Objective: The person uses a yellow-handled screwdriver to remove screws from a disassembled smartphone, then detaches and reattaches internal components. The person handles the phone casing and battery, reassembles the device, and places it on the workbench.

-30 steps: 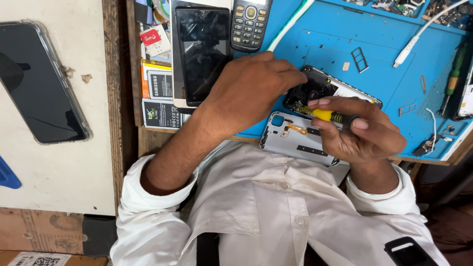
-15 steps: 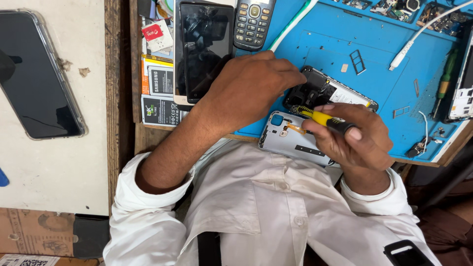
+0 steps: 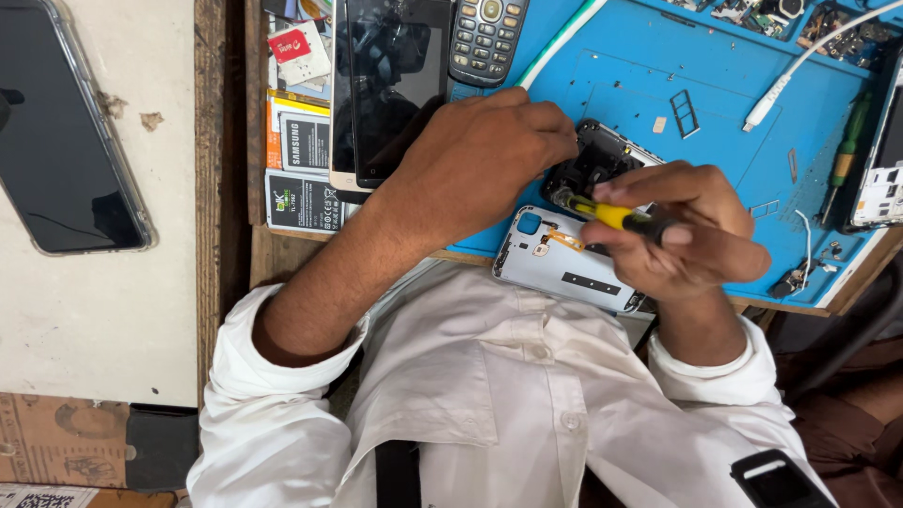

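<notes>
Far left: pale, chipped bench (image 3: 75, 310) top carrying one black-screened smartphone in a clear case (image 3: 66, 132). Next, a dark wooden strip (image 3: 221, 141), then small printed cards and packets (image 3: 299, 141). One large dark-glass smartphone (image 3: 386, 89) and one grey keypad handset (image 3: 484, 38) lying side by side at the top edge. Beyond them, a blue rubber work mat (image 3: 734, 160) spread over the wood.

Left hand (image 3: 480, 160) pressed down on an opened black phone body (image 3: 597, 165), fingers curled over its near edge. Silver back cover with a blue lens ring (image 3: 555, 259) just below, partly overhanging the mat. Right hand (image 3: 691, 235), fingers pinched shut round a yellow-handled screwdriver (image 3: 616, 216), tip at the black body, probably on a screw.

Further right: one white cable (image 3: 800, 66), one green-handled screwdriver (image 3: 847, 150), one more phone (image 3: 884, 160) at the frame edge, loose parts along the top.
</notes>
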